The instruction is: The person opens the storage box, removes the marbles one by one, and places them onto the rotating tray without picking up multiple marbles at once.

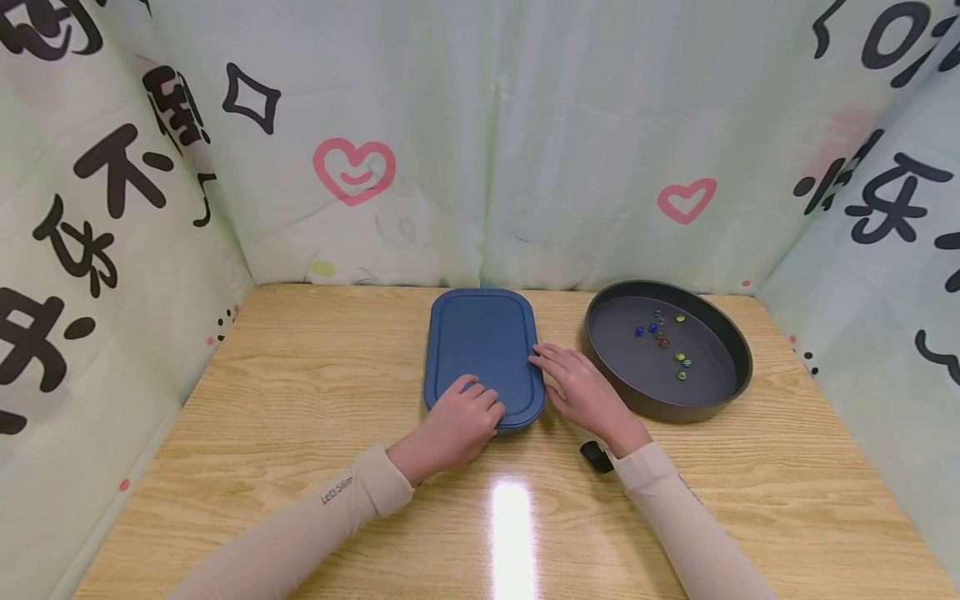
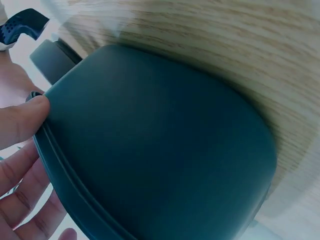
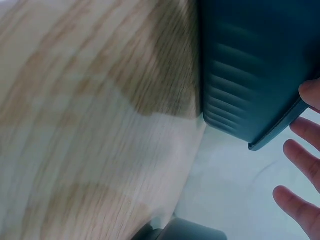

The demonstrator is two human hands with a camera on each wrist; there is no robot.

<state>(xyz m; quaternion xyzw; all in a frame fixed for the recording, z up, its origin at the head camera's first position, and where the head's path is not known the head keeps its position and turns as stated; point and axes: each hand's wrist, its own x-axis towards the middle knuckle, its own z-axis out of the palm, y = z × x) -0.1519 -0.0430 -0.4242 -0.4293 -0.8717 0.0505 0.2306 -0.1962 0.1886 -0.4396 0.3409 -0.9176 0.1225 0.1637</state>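
Observation:
A blue rectangular box with a blue lid [image 1: 483,350] stands at the table's back middle. At its near edge, my left hand [image 1: 459,421] pinches the lid's rim. In the left wrist view, the thumb [image 2: 25,120] presses the rim and the other fingers curl on the lid side; the box wall [image 2: 160,145] fills the view. My right hand [image 1: 581,387] touches the lid's right edge with extended fingers. In the right wrist view, its thumb [image 3: 311,93] meets the rim beside the ribbed box wall [image 3: 235,90], and the other fingers are spread. What the box holds is hidden.
To the right of the box stands a round dark pan [image 1: 660,400] with several coloured glass marbles [image 1: 663,342] on its floor. A black wrist camera [image 1: 597,457] hangs beneath the right wrist. Printed curtains [image 1: 480,167] enclose the wooden table [image 1: 330,375] at the back and sides.

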